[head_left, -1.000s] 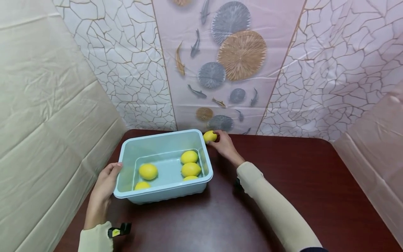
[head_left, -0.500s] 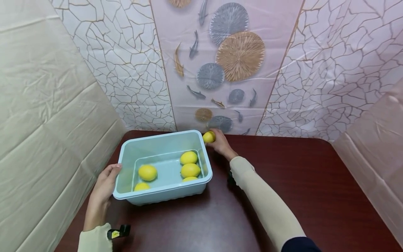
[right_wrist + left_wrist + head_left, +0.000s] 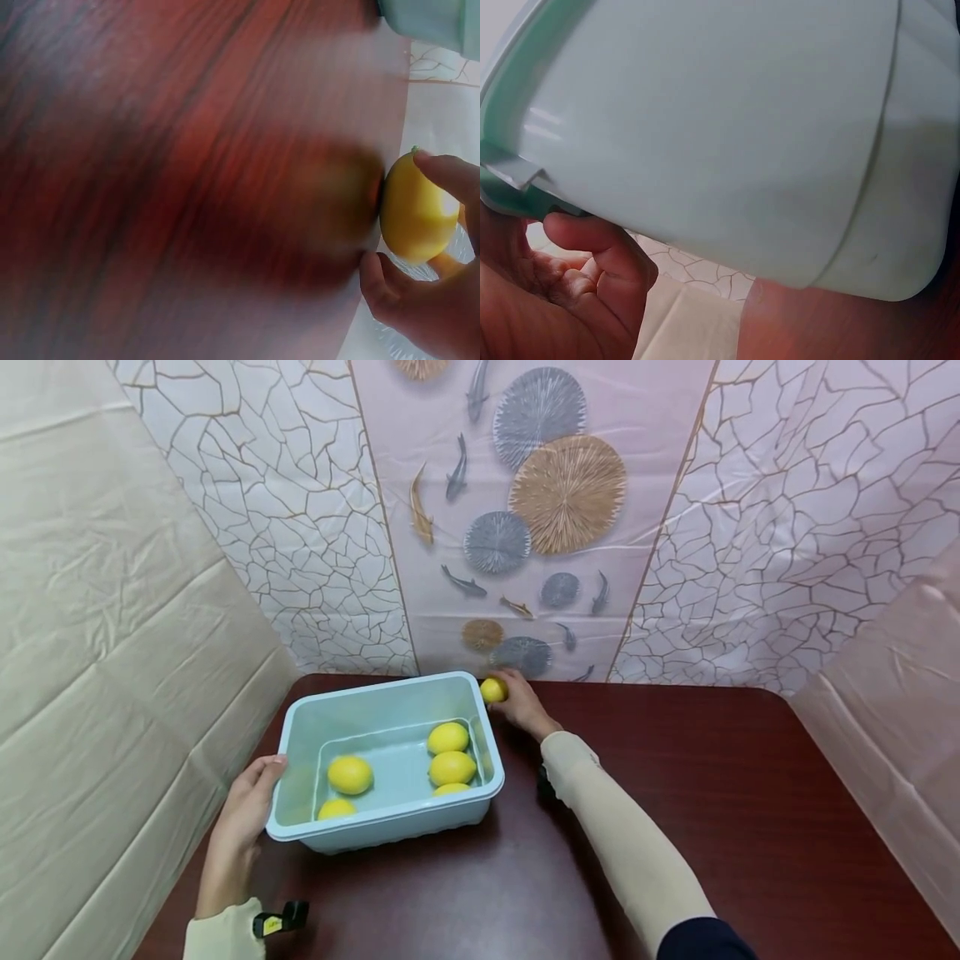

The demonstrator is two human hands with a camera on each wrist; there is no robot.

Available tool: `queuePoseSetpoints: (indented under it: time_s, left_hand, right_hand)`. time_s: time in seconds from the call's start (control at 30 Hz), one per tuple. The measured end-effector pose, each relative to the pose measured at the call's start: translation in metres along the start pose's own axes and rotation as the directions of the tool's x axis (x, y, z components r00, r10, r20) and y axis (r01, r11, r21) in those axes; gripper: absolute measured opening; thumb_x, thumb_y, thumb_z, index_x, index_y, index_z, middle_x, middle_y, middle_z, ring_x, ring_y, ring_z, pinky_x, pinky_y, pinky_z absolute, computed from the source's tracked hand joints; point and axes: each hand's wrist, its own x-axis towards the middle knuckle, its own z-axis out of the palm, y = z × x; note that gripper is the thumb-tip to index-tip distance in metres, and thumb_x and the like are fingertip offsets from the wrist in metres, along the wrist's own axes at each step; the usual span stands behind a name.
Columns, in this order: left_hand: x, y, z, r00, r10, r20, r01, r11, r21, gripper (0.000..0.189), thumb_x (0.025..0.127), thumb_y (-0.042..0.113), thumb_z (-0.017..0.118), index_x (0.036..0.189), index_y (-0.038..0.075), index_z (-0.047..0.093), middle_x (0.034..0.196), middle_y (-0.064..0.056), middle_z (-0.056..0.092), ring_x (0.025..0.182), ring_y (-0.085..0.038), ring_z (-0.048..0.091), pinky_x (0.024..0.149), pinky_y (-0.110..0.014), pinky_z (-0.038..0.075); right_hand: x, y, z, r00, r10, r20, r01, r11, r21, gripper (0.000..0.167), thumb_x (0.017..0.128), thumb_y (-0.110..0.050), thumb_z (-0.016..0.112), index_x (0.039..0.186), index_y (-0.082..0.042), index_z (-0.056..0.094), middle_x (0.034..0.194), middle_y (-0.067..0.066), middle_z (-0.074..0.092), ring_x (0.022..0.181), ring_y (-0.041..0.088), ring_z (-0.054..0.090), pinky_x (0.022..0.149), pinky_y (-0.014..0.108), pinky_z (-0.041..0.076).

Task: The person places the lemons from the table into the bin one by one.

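A pale blue plastic tub (image 3: 390, 822) stands on the left half of the table, with several yellow lemons (image 3: 350, 774) inside. My left hand (image 3: 247, 810) grips the tub's left rim; in the left wrist view the fingers curl under that rim beside the tub's outer wall (image 3: 720, 135). Beyond the tub's back right corner, my right hand (image 3: 523, 703) holds one lemon (image 3: 492, 690) by the table's far edge. The right wrist view shows this lemon (image 3: 420, 210) between thumb and fingers, low over the tabletop. Whether it touches the table I cannot tell.
The dark red-brown table (image 3: 712, 810) extends to the right and front of the tub. A patterned cloth wall (image 3: 450, 527) rises behind the far edge, and a beige cloth (image 3: 135, 652) flanks the left side.
The right hand has shifted slightly left and turned around its lemon, which now shows more end-on. The left hand keeps its grip on the tub, which stays in place.
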Motion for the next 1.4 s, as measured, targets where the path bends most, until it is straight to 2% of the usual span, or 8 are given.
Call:
queuePoseSetpoints:
  time_s: [0.2, 0.37, 0.57, 0.8, 1.17, 1.4]
  left_hand:
    - [-0.002, -0.001, 0.001, 1.0, 0.003, 0.008, -0.002, 1.0, -0.003, 0.055, 0.113, 0.048, 0.039, 0.141, 0.001, 0.045, 0.097, 0.001, 0.062, 0.076, -0.012, 0.065, 0.064, -0.028, 0.053]
    - [-0.003, 0.0, 0.001, 1.0, 0.012, 0.004, -0.012, 1.0, -0.011, 0.055, 0.113, 0.048, 0.04, 0.141, 0.002, 0.045, 0.097, 0.001, 0.063, 0.076, -0.012, 0.066, 0.064, -0.027, 0.054]
    - [-0.003, 0.0, 0.001, 1.0, -0.012, 0.015, 0.012, 1.0, -0.027, 0.056, 0.113, 0.049, 0.04, 0.142, 0.002, 0.045, 0.096, 0.003, 0.064, 0.076, -0.012, 0.067, 0.064, -0.028, 0.054]
    - [-0.003, 0.0, 0.001, 1.0, -0.003, 0.012, 0.003, 1.0, -0.024, 0.057, 0.112, 0.051, 0.04, 0.142, 0.002, 0.045, 0.092, 0.006, 0.063, 0.074, -0.011, 0.066, 0.063, -0.026, 0.053]
    - [-0.002, -0.001, 0.0, 1.0, -0.002, 0.016, 0.002, 1.0, -0.031, 0.057, 0.112, 0.051, 0.04, 0.142, 0.002, 0.044, 0.093, 0.006, 0.063, 0.075, -0.011, 0.066, 0.064, -0.027, 0.054]
    - [-0.002, -0.001, 0.001, 1.0, 0.003, 0.028, -0.002, 0.999, -0.034, 0.056, 0.112, 0.051, 0.04, 0.14, 0.002, 0.044, 0.091, 0.008, 0.063, 0.075, -0.009, 0.065, 0.065, -0.027, 0.054]
  right_hand:
    - [-0.007, 0.004, 0.0, 0.999, 0.052, -0.005, -0.052, 0.999, -0.009, 0.061, 0.096, -0.006, 0.077, 0.15, -0.003, 0.049, 0.143, 0.027, 0.046, 0.124, 0.039, 0.054, 0.108, 0.053, 0.046]
    - [-0.01, 0.003, -0.005, 0.999, 0.046, -0.025, -0.047, 0.998, -0.034, 0.061, 0.094, -0.01, 0.08, 0.145, -0.002, 0.049, 0.136, 0.023, 0.052, 0.118, 0.037, 0.058, 0.103, 0.052, 0.049]
    - [-0.017, 0.002, -0.01, 0.997, 0.077, -0.021, -0.077, 0.997, -0.003, 0.059, 0.094, -0.013, 0.08, 0.143, -0.002, 0.048, 0.138, 0.021, 0.054, 0.117, 0.037, 0.058, 0.102, 0.053, 0.049]
    - [-0.027, -0.004, -0.019, 0.995, 0.094, -0.028, -0.094, 0.996, -0.004, 0.064, 0.095, -0.022, 0.08, 0.148, -0.004, 0.049, 0.141, 0.02, 0.052, 0.118, 0.037, 0.058, 0.101, 0.053, 0.05]
    - [-0.07, -0.012, -0.045, 0.996, 0.036, -0.08, -0.04, 0.998, -0.056, 0.061, 0.093, -0.022, 0.082, 0.145, -0.006, 0.056, 0.138, 0.016, 0.056, 0.111, 0.036, 0.062, 0.091, 0.055, 0.054]
    - [-0.096, -0.015, -0.066, 0.992, 0.046, -0.116, -0.057, 0.994, -0.09, 0.062, 0.091, -0.023, 0.084, 0.145, -0.008, 0.057, 0.139, 0.016, 0.056, 0.111, 0.036, 0.063, 0.09, 0.056, 0.054]
